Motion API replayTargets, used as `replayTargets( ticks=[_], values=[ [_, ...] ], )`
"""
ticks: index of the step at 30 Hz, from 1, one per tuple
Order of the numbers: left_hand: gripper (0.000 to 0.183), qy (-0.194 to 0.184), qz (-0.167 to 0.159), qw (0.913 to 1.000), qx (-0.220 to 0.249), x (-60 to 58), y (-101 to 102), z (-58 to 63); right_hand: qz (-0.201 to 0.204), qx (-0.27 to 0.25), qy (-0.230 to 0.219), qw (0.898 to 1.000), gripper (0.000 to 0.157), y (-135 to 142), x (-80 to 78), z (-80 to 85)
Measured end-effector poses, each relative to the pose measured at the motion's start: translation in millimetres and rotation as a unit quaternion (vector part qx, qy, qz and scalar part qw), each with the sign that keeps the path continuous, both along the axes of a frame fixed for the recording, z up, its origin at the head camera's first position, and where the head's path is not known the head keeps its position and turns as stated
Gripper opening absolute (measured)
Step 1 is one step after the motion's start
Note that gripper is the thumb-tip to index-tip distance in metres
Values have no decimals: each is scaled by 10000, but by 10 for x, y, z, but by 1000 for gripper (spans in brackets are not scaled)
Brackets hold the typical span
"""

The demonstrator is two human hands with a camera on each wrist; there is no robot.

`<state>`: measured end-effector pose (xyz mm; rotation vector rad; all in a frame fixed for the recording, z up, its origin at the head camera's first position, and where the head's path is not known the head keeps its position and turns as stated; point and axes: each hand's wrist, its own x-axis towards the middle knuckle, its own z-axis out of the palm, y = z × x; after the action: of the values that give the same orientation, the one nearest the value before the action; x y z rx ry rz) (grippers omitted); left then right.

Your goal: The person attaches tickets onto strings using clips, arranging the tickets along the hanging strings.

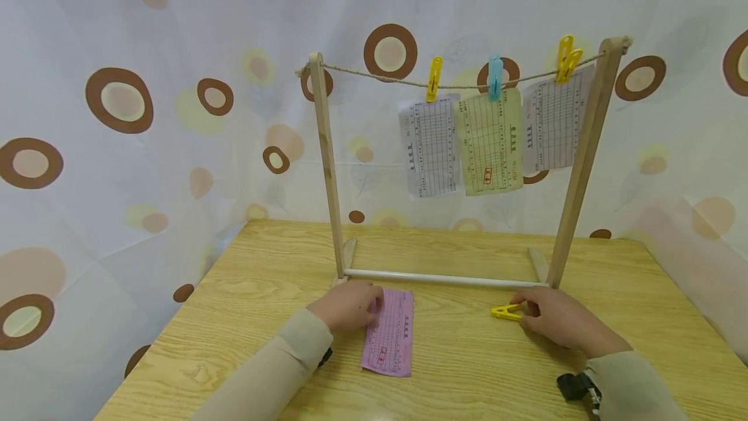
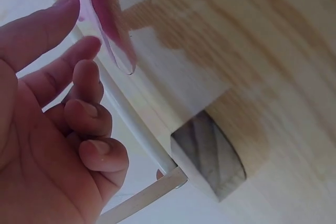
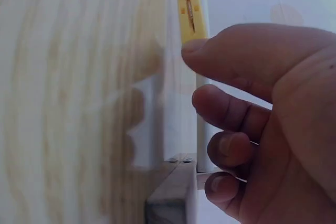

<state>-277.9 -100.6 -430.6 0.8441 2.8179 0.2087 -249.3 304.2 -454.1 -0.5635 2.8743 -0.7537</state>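
A pink printed slip [image 1: 393,336] lies on the table in front of the rack. My left hand [image 1: 349,306] is over its left edge, fingers loosely bent; in the left wrist view the thumb and index finger [image 2: 85,48] are apart, right at the slip's raised edge [image 2: 107,24]. At the right, my right hand [image 1: 562,322] pinches a yellow clothespin [image 1: 506,312] by one end, low over the table. The right wrist view shows the thumb [image 3: 220,51] against the clothespin [image 3: 190,11], with the other fingers curled below.
A wooden rack [image 1: 328,161] with a white bottom bar [image 1: 444,278] stands behind both hands. From its rope [image 1: 374,75] hang a white slip [image 1: 434,148], a yellow slip [image 1: 491,141] and another white slip [image 1: 555,125], held by yellow and blue clothespins [image 1: 495,78]. A patterned curtain [image 1: 175,115] is behind.
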Motion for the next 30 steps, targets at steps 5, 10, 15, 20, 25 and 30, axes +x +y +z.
replayTargets(
  ticks=[5, 10, 15, 20, 25, 30],
  values=[
    [43, 198, 283, 9994, -95, -50, 30, 0, -55, -232, -60, 9997, 33, -23, 29, 44],
    [40, 300, 337, 9987, -234, -118, 47, -3, -38, -441, 6, 9990, 32, -35, 34, 83],
    [26, 175, 401, 9989, -153, -154, 44, -21, 25, -603, 72, 9982, 28, -58, 44, 116],
    [24, 95, 458, 9989, -58, -163, 40, -50, 39, -603, 195, 9980, 25, -91, 55, 144],
    [30, 138, 458, 9988, -85, -173, 45, -66, 9, -639, 208, 9977, 25, -122, 68, 183],
    [39, 46, 459, 9989, 0, -194, 59, -61, -17, -636, 219, 9977, 26, -140, 82, 237]
  ],
)
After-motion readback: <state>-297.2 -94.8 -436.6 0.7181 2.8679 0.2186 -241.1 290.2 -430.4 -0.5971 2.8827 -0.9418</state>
